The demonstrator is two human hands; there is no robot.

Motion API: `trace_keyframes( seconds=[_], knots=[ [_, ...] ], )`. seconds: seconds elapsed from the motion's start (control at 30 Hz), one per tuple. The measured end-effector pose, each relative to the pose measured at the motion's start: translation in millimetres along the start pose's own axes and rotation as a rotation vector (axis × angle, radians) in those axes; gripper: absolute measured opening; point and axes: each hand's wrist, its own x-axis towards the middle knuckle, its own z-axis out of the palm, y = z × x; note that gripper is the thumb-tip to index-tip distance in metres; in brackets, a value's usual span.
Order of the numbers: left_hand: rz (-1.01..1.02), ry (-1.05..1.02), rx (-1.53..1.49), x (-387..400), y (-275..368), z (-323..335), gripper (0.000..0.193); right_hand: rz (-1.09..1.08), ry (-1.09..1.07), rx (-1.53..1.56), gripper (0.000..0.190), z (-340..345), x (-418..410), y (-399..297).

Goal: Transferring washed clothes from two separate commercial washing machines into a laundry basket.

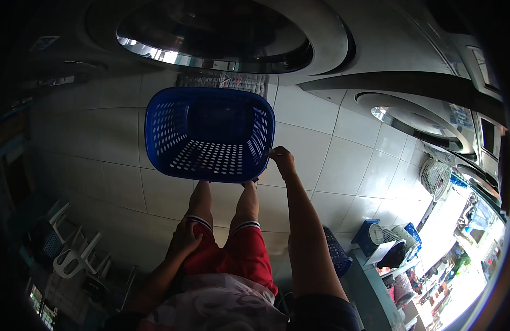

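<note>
A blue plastic laundry basket (215, 177) with perforated sides is before me, and nothing shows inside it. It hides my feet. My right hand (283, 159) is at the basket's right rim, its fingers pinched around a small pale object (272, 152) too small to identify. Whether these fingers also touch the rim is hard to see. My left hand (188, 238) rests on the leg of my red shorts (242, 256), fingers somewhat apart and holding nothing. Beyond the basket is the large round door (213, 33) of a front-loading laundry machine.
A grey mat (226, 80) lies at the machine's base on the white tiled floor (300, 145). Another front-loading machine (420, 120) stands to the right, near a white basket (435, 180). A second blue basket (337, 254) is by a cluttered counter (369, 277). White plastic chairs (75, 252) stand left.
</note>
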Motion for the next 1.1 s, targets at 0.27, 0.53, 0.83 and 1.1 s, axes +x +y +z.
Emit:
trace_keyframes(
  seconds=[0.27,0.53,0.83,1.1],
  knots=[
    [0.013,0.021,-0.024,1,-3,1,0.046,-0.031,0.098,-0.153,0.021,13,21,27],
    [0.026,0.038,-0.037,-2,-7,-3,0.045,0.084,0.155,0.14,0.026,28,11,15],
    [0.019,0.03,-0.025,-4,-7,-13,0.044,0.242,0.275,-0.227,0.033,39,8,-25],
    [0.05,0.028,-0.054,-1,-7,-7,0.045,0.244,0.44,0.072,0.075,36,8,14]
  ],
)
